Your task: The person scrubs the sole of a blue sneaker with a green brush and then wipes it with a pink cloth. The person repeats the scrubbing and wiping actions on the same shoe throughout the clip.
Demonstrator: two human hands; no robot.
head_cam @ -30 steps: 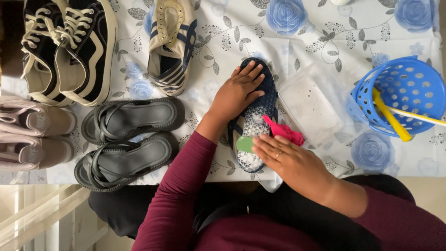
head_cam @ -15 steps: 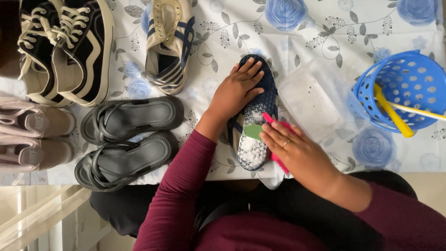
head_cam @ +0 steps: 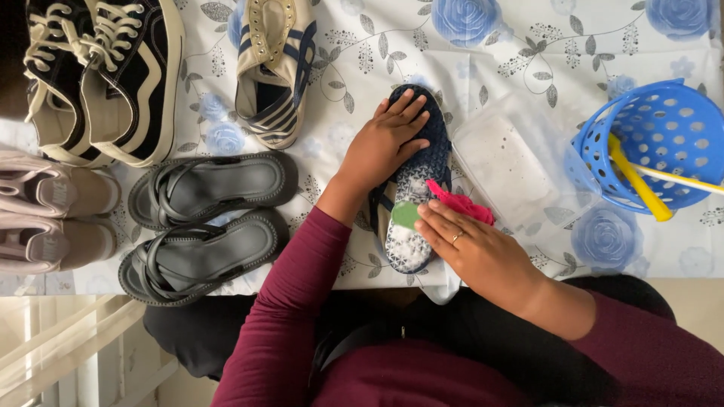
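Head view: our left hand (head_cam: 388, 143) lies flat, fingers spread, on toe of dark blue shoe (head_cam: 413, 177) at frame centre – we judge it pins shoe to flowered cloth (head_cam: 513, 45); our right hand (head_cam: 471, 249) curled round pink brush (head_cam: 460, 203), green head on sudsy sole, near table edge so we reach easily; clear tub (head_cam: 513, 162) just right; blue basket (head_cam: 652, 147) far right; grey sandals (head_cam: 200, 218), sneakers (head_cam: 105, 75) parked left, apart

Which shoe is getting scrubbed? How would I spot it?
On the white tablecloth with blue roses, find the person's two hands. The left hand presses down a dark blue shoe lying sole up beside a clear plastic tub. Only this shoe is foamy white.
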